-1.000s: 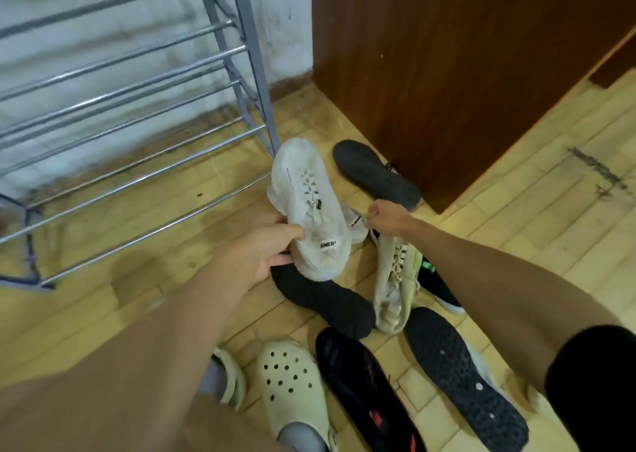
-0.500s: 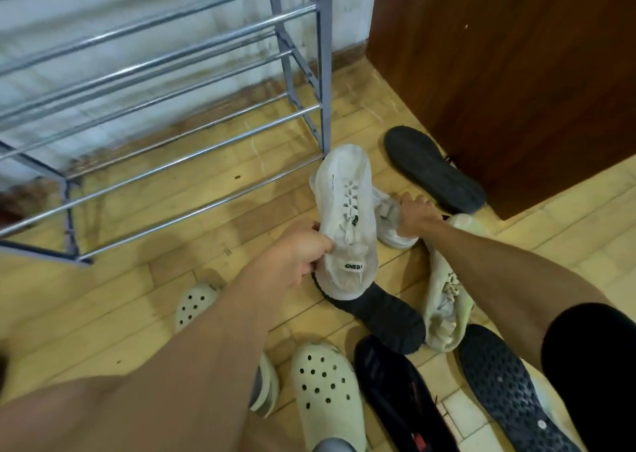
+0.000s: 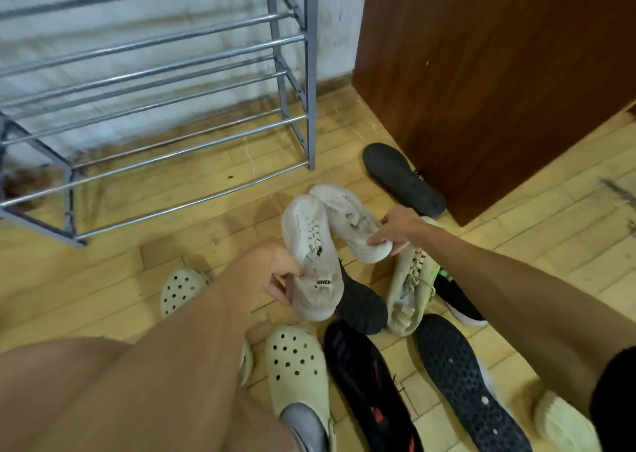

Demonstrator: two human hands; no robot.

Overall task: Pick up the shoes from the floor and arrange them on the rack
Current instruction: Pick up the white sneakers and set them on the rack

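Note:
My left hand grips a white sneaker by its heel, toe pointing away, held above the floor. My right hand holds the matching second white sneaker by its heel, tilted on its side and touching the first. The metal shoe rack stands to the upper left with bare rails. On the floor below my hands lie a cream laced sneaker, an upturned black shoe and other dark shoes.
A brown wooden cabinet stands at the right, with a black sole-up shoe against it. Pale clogs are on my feet near the bottom. Two black soles lie bottom right on the wooden floor.
My right hand has lifted the second white sneaker off the floor and brought it beside the first. The view has shifted so the rack sits more to the middle.

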